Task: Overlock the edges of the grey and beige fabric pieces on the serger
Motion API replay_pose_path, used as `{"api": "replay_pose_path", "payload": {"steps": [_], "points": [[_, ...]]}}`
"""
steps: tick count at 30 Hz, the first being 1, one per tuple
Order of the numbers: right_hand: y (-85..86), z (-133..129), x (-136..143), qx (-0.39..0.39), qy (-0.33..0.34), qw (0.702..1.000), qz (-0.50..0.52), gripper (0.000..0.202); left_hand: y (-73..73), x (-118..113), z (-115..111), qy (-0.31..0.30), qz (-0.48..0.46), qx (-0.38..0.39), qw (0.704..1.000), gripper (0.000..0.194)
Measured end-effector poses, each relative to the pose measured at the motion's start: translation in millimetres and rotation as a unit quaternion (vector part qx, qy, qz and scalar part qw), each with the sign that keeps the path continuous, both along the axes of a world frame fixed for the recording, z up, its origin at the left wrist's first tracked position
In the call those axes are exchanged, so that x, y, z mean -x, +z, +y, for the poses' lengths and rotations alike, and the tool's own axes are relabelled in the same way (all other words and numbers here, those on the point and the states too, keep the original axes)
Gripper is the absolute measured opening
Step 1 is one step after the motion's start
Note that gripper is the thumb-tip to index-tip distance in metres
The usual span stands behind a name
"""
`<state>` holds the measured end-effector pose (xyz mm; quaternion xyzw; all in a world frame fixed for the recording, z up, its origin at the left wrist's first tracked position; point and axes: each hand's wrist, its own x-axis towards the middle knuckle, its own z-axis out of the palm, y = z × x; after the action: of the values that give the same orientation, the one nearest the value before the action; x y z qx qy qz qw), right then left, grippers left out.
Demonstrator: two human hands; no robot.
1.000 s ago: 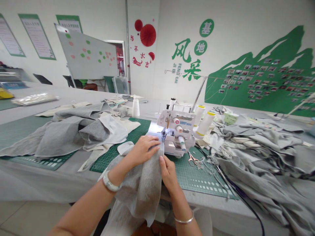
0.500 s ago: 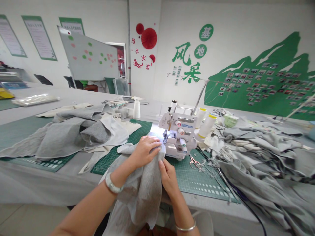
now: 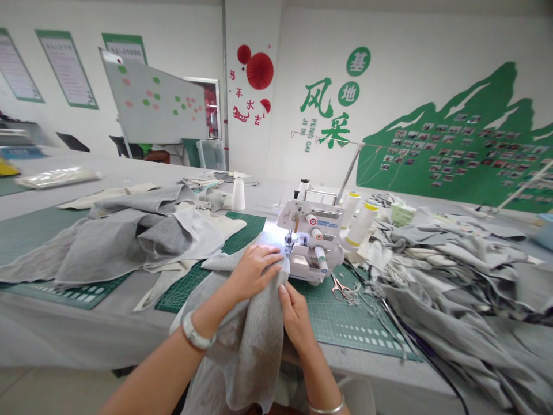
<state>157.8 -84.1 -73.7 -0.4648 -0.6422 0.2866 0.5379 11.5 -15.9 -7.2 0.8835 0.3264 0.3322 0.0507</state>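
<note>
A white overlock sewing machine (image 3: 311, 239) stands on a green cutting mat, its lamp lit over the presser foot. Grey fabric (image 3: 259, 334) runs from the foot down over the table's front edge toward my lap. On top of the cloth, just left of the foot, my left hand (image 3: 254, 268) lies flat with its fingers stretched out. My right hand (image 3: 296, 311) pinches the fabric's right edge between thumb and fingers, a little in front of the machine.
Small scissors (image 3: 341, 288) and thread scraps lie right of the machine. A large heap of grey cloth (image 3: 475, 323) covers the table's right side. More grey pieces (image 3: 116, 236) are piled at left. Thread cones (image 3: 362, 225) stand behind the machine; another white cone (image 3: 238, 193) is left of it.
The view has shifted slightly. Both hands keep nearly the same places on the fabric by the machine; no grip has visibly changed.
</note>
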Motion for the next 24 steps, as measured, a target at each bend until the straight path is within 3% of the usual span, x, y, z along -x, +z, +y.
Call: {"api": "replay_pose_path", "payload": {"steps": [11, 24], "points": [[1.9, 0, 0, -0.007, 0.013, 1.0, 0.005, 0.041, 2.9, 2, -15, 0.024, 0.003, -0.025, 0.999, 0.026], [1.4, 0, -1, 0.0, 0.017, 0.999, 0.028, 0.041, -6.7, 0, -4, 0.026, -0.013, -0.004, 1.0, 0.032]]}}
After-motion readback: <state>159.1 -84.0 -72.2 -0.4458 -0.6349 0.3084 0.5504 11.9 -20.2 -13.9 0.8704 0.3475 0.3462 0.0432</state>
